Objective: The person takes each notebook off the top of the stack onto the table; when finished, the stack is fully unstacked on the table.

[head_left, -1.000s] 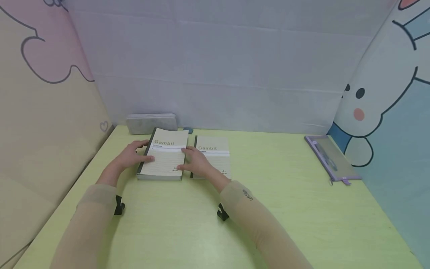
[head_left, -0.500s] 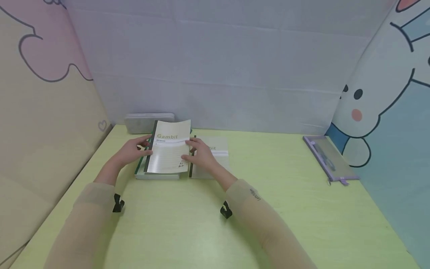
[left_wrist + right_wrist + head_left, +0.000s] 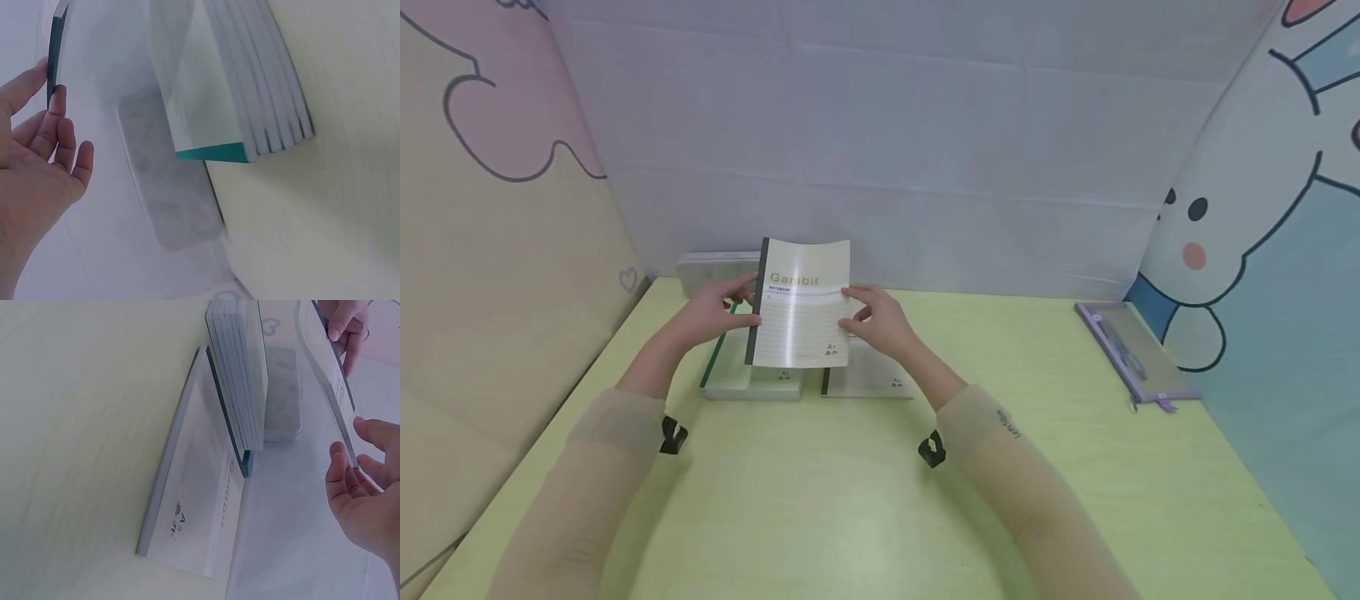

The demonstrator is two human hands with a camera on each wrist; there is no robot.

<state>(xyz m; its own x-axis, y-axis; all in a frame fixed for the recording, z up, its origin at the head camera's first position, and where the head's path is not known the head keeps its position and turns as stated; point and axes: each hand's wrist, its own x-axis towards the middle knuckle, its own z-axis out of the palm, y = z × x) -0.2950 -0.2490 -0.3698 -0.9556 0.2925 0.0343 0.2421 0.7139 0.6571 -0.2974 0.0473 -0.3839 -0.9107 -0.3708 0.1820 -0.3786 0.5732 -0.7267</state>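
A cream notebook (image 3: 801, 321) with a dark spine and "Gambit" on its cover is held up off the table between both hands. My left hand (image 3: 718, 310) pinches its spine edge, thumb in front and fingers behind. At the opposite edge my right hand (image 3: 880, 319) pinches it the same way. Below it on the left lies a stack of notebooks (image 3: 262, 81), the top one with a green spine (image 3: 212, 152). Another Gambit notebook (image 3: 200, 475) lies flat beside the stack, its upper part covered by the held one in the head view.
A grey case (image 3: 165, 181) stands at the back wall behind the stack. Far to the right lies a purple-edged zip pouch (image 3: 1138, 354) with a pen inside. A white sheet (image 3: 910, 150) hangs along the back edge, and printed panels close off both sides.
Both hands have lifted the top notebook from the left stack, raising it and carrying it to the right. The green-spined notebook underneath has come into view.
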